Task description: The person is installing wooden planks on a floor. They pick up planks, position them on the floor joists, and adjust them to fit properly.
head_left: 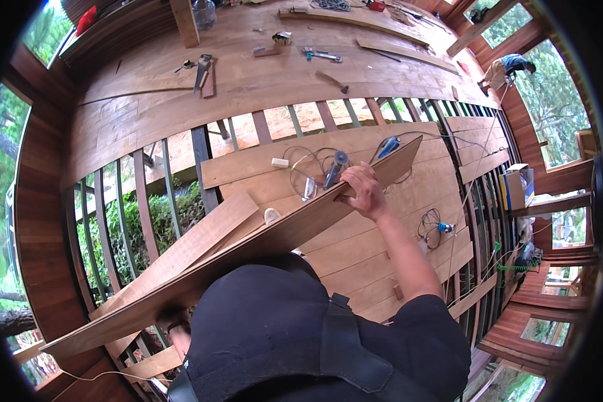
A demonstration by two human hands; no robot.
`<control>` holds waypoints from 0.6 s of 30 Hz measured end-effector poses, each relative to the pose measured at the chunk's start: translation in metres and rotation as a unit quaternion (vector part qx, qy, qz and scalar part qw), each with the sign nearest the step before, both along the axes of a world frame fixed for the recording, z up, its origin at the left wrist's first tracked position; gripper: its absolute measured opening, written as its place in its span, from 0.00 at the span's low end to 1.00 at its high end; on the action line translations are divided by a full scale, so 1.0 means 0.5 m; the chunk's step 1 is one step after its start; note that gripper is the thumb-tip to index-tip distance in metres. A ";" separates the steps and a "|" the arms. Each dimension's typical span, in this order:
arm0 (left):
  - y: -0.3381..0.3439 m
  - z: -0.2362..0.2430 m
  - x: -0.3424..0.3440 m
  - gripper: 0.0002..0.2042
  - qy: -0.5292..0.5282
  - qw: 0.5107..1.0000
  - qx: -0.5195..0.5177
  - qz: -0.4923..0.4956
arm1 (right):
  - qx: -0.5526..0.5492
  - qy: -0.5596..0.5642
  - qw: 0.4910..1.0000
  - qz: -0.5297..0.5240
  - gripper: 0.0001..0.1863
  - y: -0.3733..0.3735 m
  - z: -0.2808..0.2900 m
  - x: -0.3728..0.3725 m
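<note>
A long wooden floorboard (295, 231) slants across in front of my body, tilted up on its edge, from low on the left to upper right. My right hand (364, 191) is closed over its top edge near the far end. At its near-left part, my left hand (173, 318) is in shadow against the board, fingers hidden. Beyond it lies another plank (208, 234), near the tip of a light shoe (272, 216). Just past my right hand sit a blue-grey power tool (336, 169) and a blue tool (389, 147) with cords.
Open joists (144, 201) with gaps between them, greenery below, run past the loose boards. On the far decking (248, 114) lie a handsaw (202, 70), a hammer (333, 82) and planks. A blue corded tool (444, 228) lies at right. Another person (506, 70) bends at far right, beyond a cardboard box (518, 186).
</note>
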State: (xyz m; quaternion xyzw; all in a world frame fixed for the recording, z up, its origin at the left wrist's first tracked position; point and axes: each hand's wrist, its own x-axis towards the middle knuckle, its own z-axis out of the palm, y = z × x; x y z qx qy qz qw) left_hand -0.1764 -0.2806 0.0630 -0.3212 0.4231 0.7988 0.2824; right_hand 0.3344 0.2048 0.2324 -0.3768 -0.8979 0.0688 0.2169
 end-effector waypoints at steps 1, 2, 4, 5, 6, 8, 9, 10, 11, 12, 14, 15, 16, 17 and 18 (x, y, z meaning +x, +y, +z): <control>0.009 -0.001 -0.001 0.12 -0.002 1.000 -0.006 -0.003 | -0.010 -0.013 1.000 0.003 0.24 0.006 0.008 -0.003; 0.023 -0.004 -0.007 0.12 -0.003 1.000 -0.001 -0.013 | -0.020 -0.026 0.999 0.006 0.24 0.010 0.015 -0.008; 0.059 -0.002 -0.018 0.12 -0.002 1.000 0.004 -0.028 | -0.035 -0.037 0.999 0.008 0.24 0.018 0.021 -0.014; 0.077 -0.001 -0.023 0.12 -0.001 0.999 0.004 -0.036 | -0.040 -0.035 0.999 0.006 0.25 0.020 0.019 -0.013; 0.094 -0.006 -0.025 0.12 -0.002 0.999 0.008 -0.043 | -0.044 -0.034 0.998 0.000 0.25 0.021 0.018 -0.009; 0.106 -0.009 -0.014 0.12 -0.008 0.998 0.002 -0.058 | -0.056 -0.034 0.998 -0.007 0.25 0.020 0.015 -0.006; 0.104 -0.008 -0.014 0.12 -0.006 0.998 -0.003 -0.061 | -0.062 -0.030 0.998 -0.011 0.25 0.020 0.010 -0.008; 0.094 -0.009 -0.010 0.13 -0.009 0.998 -0.013 -0.065 | -0.056 -0.025 0.998 -0.012 0.25 0.015 0.012 -0.007; 0.091 -0.013 -0.007 0.13 -0.009 0.997 -0.021 -0.068 | -0.050 -0.021 0.998 -0.014 0.25 0.009 0.016 -0.004; 0.085 -0.008 -0.008 0.13 -0.006 0.997 -0.031 -0.070 | -0.043 -0.012 0.999 -0.014 0.25 0.003 0.017 -0.005; 0.107 -0.011 -0.007 0.13 -0.001 0.995 -0.043 -0.092 | -0.025 0.010 1.000 -0.016 0.24 -0.012 0.021 0.008; 0.136 -0.014 -0.012 0.13 -0.005 0.993 -0.044 -0.110 | -0.014 0.020 1.000 -0.013 0.25 -0.012 0.013 0.018; 0.163 -0.015 -0.019 0.14 0.000 0.990 -0.047 -0.130 | -0.001 0.030 0.999 -0.012 0.25 -0.013 0.008 0.027; 0.188 -0.013 -0.030 0.14 0.006 0.988 -0.049 -0.149 | -0.001 0.029 0.999 -0.017 0.26 -0.018 0.005 0.019; 0.215 -0.013 -0.037 0.14 0.009 0.984 -0.052 -0.168 | -0.002 0.025 0.999 -0.024 0.26 -0.020 0.006 0.010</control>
